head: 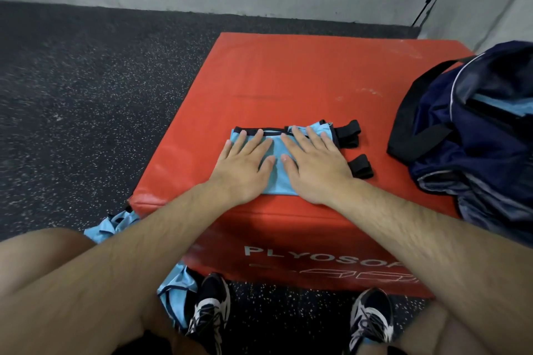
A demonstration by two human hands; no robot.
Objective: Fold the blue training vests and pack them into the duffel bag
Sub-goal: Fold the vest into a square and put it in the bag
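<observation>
A folded blue vest (277,166) lies flat on the near part of the red plyo box (288,81), its dark-trimmed edge on the far side and black straps (350,135) sticking out to the right. Both hands press down on it, palms flat: the left hand (245,167) covers its left half and the right hand (314,167) its right half, fingers straight and slightly spread, thumbs nearly meeting over the middle of the cloth. Neither hand grips anything. The navy duffel bag (476,130) sits on the right side of the box, well apart from the vest, its black shoulder strap (409,121) drooping toward the centre; a patch of light blue shows through its opening. More blue vests (112,226) lie crumpled on the speckled floor (86,95) at the box's near left corner, beside the person's left shoe (209,307); the right shoe (372,318) stands in front of the box.
</observation>
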